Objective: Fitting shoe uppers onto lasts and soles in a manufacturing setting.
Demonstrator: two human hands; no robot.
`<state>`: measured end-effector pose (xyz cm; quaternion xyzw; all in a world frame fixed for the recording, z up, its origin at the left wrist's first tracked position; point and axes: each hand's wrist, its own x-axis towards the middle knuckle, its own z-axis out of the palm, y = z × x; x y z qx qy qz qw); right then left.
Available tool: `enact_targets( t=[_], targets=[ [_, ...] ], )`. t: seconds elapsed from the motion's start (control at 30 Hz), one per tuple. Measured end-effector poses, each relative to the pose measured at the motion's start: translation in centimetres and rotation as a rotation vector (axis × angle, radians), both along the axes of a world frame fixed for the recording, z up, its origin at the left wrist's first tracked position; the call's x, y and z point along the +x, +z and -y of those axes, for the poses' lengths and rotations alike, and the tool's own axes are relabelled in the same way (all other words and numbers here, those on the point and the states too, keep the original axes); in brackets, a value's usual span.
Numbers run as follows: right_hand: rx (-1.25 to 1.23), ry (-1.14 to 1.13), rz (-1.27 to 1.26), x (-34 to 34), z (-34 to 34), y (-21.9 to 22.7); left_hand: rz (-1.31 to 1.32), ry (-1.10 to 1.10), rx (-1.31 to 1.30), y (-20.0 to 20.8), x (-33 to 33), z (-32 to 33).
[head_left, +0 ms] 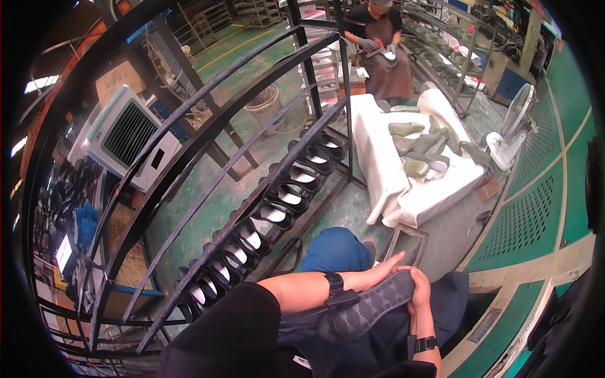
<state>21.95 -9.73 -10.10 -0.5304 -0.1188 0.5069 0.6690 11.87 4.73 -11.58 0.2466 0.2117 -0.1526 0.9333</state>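
A black shoe (373, 306) lies sole up across my lap, its dark grey patterned sole facing me. My right hand (420, 291) curls round the end of the shoe farther from my body and grips it. Along the shoe's far side rests my left hand (379, 272), its visible fingers stretched out; part of it is hidden behind the shoe. Dark bands circle both my wrists. Just beyond my hands stands a small metal frame (423, 243).
A black metal rack (350, 120) at left carries a row of black shoes (272, 214). Ahead, a white-covered table (377, 160) bears several green shoe lasts (416, 167). Green perforated panels (526, 217) border the right. A person (386, 53) sits working beyond the table. A white fan (504, 148) stands nearby.
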Motion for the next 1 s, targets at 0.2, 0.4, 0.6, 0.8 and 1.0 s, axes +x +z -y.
enact_targets(
  t=[0.2, 0.4, 0.6, 0.8, 1.0],
  targets=[
    [0.074, -0.132, 0.052, -2.3, 0.8, 1.1, -0.078, 0.037, 0.083, 1.5, -0.1, 1.6],
    [0.057, -0.218, 0.054, -3.9, 0.8, 1.6, -0.012, 0.112, 0.086, 0.9, -1.5, 2.3],
    [0.112, -0.205, 0.117, -4.6, 1.2, 3.1, 0.115, 0.161, 0.196, 2.5, -2.2, 2.9],
    [0.236, -0.218, 0.411, -5.5, 1.8, 4.7, 0.528, 0.096, 0.582, 4.7, -2.5, 2.3],
    [0.104, -0.402, -0.025, -0.3, 2.0, 2.5, -0.058, 0.110, 0.221, 5.0, -5.5, 1.6]
  ],
)
